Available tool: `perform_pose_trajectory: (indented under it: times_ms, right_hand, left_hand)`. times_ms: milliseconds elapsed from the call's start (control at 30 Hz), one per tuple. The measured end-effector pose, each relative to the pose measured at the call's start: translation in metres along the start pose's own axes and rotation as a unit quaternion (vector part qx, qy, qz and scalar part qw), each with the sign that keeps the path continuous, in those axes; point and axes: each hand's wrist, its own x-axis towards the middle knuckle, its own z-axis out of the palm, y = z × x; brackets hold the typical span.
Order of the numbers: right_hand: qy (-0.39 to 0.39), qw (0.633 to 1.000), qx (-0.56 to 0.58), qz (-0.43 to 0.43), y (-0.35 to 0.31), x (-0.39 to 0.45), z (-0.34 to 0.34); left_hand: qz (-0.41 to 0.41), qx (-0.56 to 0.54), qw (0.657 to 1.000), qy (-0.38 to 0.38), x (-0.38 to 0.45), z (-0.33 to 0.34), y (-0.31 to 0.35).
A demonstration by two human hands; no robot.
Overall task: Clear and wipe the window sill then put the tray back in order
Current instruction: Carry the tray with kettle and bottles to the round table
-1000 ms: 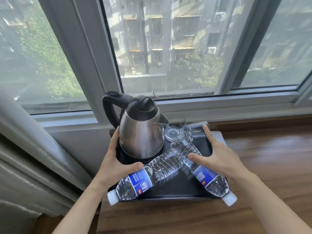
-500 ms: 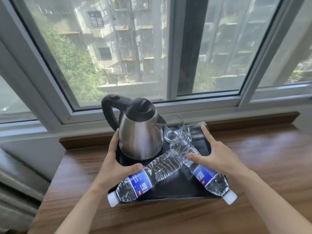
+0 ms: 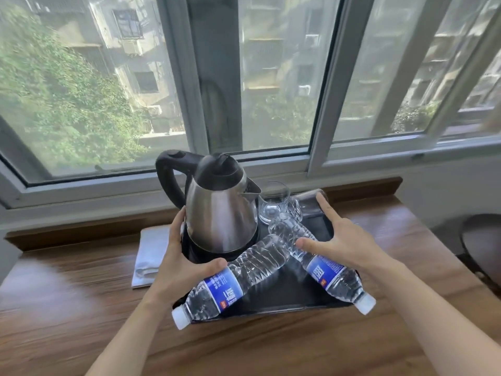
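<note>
Farthest left on the wooden window sill (image 3: 81, 316): a folded white cloth (image 3: 151, 253), lying flat, its right edge tucked behind the left hand (image 3: 176, 270). Left hand clamped on the left edge of the black tray (image 3: 287, 297), thumb laid over the near rim beside the first water bottle (image 3: 233, 280), fingers reaching up along the tray's side next to the kettle base. Next, a stainless-steel electric kettle (image 3: 219, 210) with black lid and handle, upright on its base at the tray's back left, spout turned right. First water bottle on its side across the tray front, white cap poking past the near left corner, blue label up. Behind the spout, a clear drinking glass (image 3: 273, 202), upright at the tray's back. Second water bottle (image 3: 322, 264) also on its side, its base against the first bottle's base near the glass, cap overhanging the near right corner. Right hand (image 3: 344, 245) gripping the tray's right edge, thumb resting on the second bottle, index finger stretched toward the back right corner. Tray itself set on the sill, just below the window frame (image 3: 311, 164).
</note>
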Motion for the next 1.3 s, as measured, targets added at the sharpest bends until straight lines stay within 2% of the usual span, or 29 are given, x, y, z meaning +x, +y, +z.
perform_pose_trajectory:
  times_ms: [233, 467, 633, 967, 1300]
  right_hand:
    - [0.021, 0.997, 0.051, 0.048, 0.046, -0.013, -0.015]
    - [0.045, 0.994, 0.053, 0.079, 0.109, -0.025, -0.040]
    - [0.063, 0.992, 0.055, 0.092, 0.177, -0.030, -0.070]
    - [0.046, 0.992, -0.016, 0.116, 0.333, -0.036, -0.159]
    - [0.077, 0.979, 0.005, 0.188, 0.439, -0.061, -0.206]
  left_hand:
    - [0.021, -0.013, 0.997, -0.073, 0.026, 0.045, 0.014]
    - [0.021, 0.001, 0.995, -0.098, 0.043, 0.111, 0.032]
    - [0.023, 0.000, 0.994, -0.106, 0.049, 0.186, 0.043]
    - [0.016, -0.018, 0.994, -0.103, 0.051, 0.370, 0.064]
    - [0.036, -0.032, 0.983, -0.180, 0.091, 0.497, 0.077]
